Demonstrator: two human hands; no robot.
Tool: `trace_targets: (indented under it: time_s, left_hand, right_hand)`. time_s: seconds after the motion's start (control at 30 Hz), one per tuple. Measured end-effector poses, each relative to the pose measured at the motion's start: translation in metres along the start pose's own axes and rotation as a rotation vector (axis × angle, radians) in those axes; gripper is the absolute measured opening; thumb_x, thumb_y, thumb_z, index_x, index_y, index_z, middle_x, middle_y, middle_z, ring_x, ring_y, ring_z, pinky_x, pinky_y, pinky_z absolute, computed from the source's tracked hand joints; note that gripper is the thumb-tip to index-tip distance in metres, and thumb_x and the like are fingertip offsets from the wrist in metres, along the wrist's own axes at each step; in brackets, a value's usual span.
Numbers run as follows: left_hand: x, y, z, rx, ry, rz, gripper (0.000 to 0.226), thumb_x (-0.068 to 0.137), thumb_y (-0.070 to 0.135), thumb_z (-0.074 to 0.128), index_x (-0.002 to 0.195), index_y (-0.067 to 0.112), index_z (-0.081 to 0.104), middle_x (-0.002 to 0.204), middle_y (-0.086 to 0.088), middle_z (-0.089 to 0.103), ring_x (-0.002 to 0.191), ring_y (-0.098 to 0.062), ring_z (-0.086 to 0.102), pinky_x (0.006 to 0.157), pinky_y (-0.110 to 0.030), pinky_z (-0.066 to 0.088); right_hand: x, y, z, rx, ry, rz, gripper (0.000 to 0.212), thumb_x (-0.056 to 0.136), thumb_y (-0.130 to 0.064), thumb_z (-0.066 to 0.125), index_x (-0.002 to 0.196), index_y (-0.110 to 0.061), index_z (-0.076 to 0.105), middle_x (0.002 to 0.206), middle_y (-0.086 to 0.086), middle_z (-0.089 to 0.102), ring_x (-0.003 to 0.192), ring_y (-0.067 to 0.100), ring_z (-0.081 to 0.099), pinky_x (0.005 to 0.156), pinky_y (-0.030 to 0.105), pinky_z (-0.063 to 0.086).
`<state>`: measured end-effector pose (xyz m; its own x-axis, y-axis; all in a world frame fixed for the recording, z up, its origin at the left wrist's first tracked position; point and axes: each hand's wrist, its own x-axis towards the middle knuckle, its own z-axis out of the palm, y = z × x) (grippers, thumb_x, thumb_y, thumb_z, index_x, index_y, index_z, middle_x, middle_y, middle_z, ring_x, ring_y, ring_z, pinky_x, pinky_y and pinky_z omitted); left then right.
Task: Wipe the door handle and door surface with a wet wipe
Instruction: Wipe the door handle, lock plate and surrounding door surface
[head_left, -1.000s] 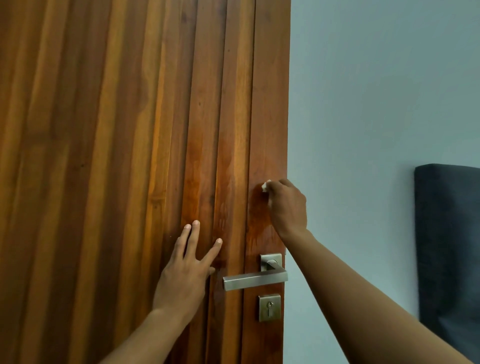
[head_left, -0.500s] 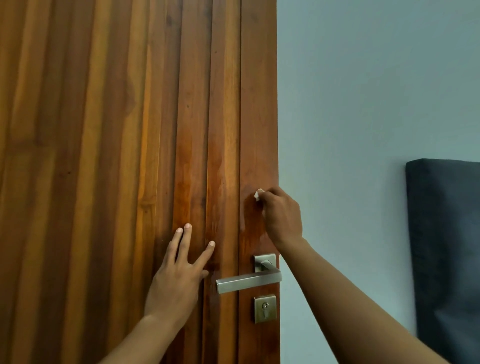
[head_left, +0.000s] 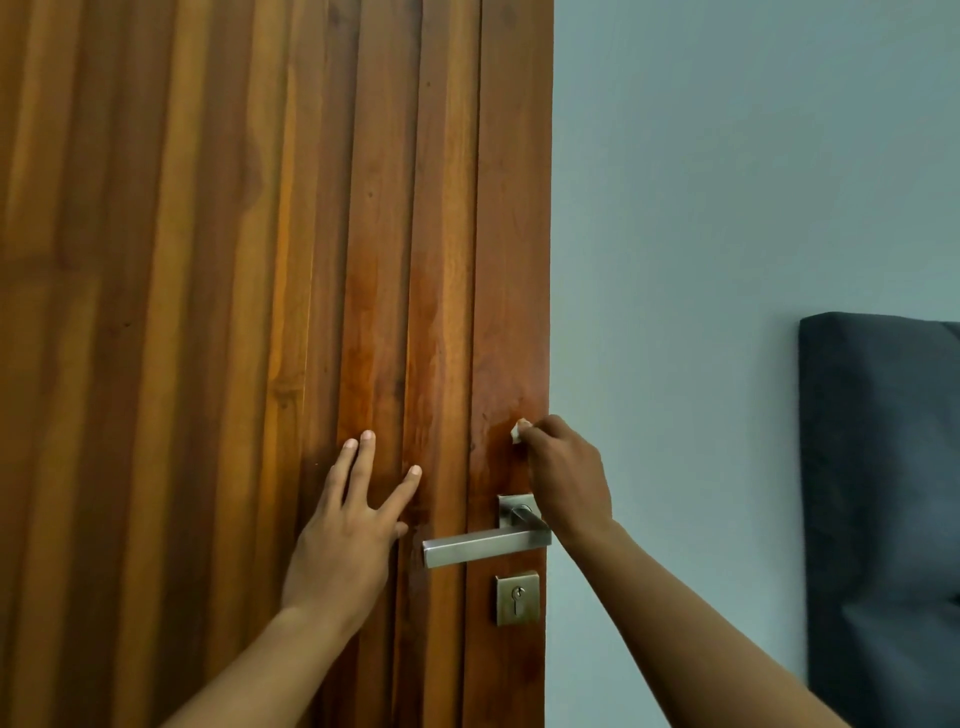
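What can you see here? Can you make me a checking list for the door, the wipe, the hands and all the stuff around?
Surface: wooden slatted door, upright; the strip above the handle looks darker, perhaps damp.
Job's things: metal door handle, level, gripped by neither hand; small white wet wipe bunched against the door's edge strip, above the handle.
Clutter: nothing seen.
Grippers: left hand rests flat on the door, fingers straight, left of the handle; right hand pinches the wet wipe.
Cables: nothing seen.
Surroundings: keyhole plate below the handle; pale wall right of the door; dark padded panel at far right.
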<state>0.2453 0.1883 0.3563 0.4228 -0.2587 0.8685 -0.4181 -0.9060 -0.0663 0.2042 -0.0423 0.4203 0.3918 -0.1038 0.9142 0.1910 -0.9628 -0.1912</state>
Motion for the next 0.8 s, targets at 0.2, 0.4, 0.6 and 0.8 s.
trace_targets:
  time_s: [0.2, 0.4, 0.6, 0.8]
  left_hand:
    - [-0.001, 0.0, 0.001, 0.003, -0.004, 0.002, 0.071, 0.087, 0.032, 0.072, 0.148, 0.039, 0.037, 0.165, -0.016, 0.008, 0.152, -0.035, 0.001, 0.088, -0.042, 0.059]
    - [0.001, -0.002, 0.002, 0.002, -0.003, 0.006, 0.073, 0.085, 0.032, 0.073, 0.148, 0.039, 0.038, 0.165, -0.016, 0.01, 0.152, -0.036, 0.004, 0.09, -0.044, 0.057]
    - [-0.001, -0.003, 0.003, -0.001, -0.006, 0.007, 0.073, 0.086, 0.032, 0.072, 0.149, 0.039, 0.035, 0.165, -0.016, 0.009, 0.152, -0.036, 0.004, 0.088, -0.044, 0.059]
    - [-0.001, -0.002, 0.002, -0.007, -0.002, 0.006, 0.072, 0.086, 0.03, 0.073, 0.148, 0.038, 0.037, 0.165, -0.016, 0.009, 0.152, -0.035, 0.002, 0.089, -0.045, 0.058]
  right_hand:
    - [0.021, -0.009, 0.0, -0.005, 0.131, 0.104, 0.02, 0.094, -0.016, 0.056, 0.105, -0.016, 0.073, 0.093, 0.004, 0.065, 0.076, 0.022, 0.061, 0.064, 0.023, 0.043]
    - [0.032, -0.036, 0.009, -0.031, 0.162, 0.014, 0.02, 0.094, -0.014, 0.058, 0.11, -0.01, 0.069, 0.102, 0.005, 0.065, 0.081, 0.021, 0.062, 0.07, 0.024, 0.05]
    - [0.011, -0.04, 0.02, -0.097, 0.042, -0.251, 0.027, 0.086, -0.011, 0.069, 0.114, -0.01, 0.068, 0.1, 0.005, 0.064, 0.083, 0.021, 0.061, 0.067, 0.024, 0.051]
    - [0.002, -0.019, 0.011, -0.062, -0.015, -0.182, 0.028, 0.09, -0.022, 0.065, 0.117, -0.016, 0.066, 0.103, 0.0, 0.063, 0.087, 0.02, 0.062, 0.076, 0.019, 0.051]
